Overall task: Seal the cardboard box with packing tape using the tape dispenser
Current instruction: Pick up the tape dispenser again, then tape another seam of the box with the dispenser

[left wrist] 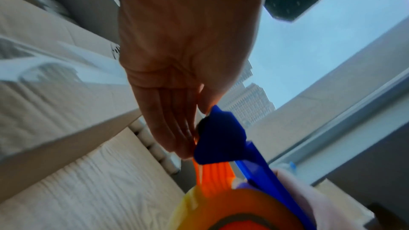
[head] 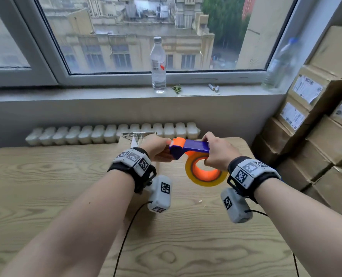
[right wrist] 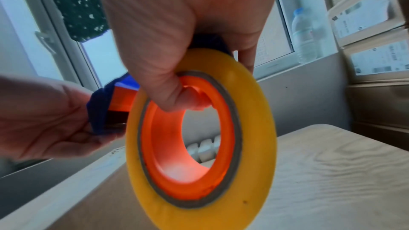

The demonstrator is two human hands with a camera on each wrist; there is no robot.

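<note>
A blue and orange tape dispenser with a yellow tape roll is held in the air over a flat brown cardboard box on the table. My right hand grips it, thumb inside the orange core and fingers over the blue top. My left hand pinches the dispenser's blue front end, thumb above and fingers below. Shiny clear tape lies crumpled at the box's far edge. Whether the left fingertips also hold a tape end is hidden.
The wooden table runs up to a white radiator under the window sill. On the sill stand a water bottle, a second bottle and small batteries. Stacked labelled cartons fill the right side.
</note>
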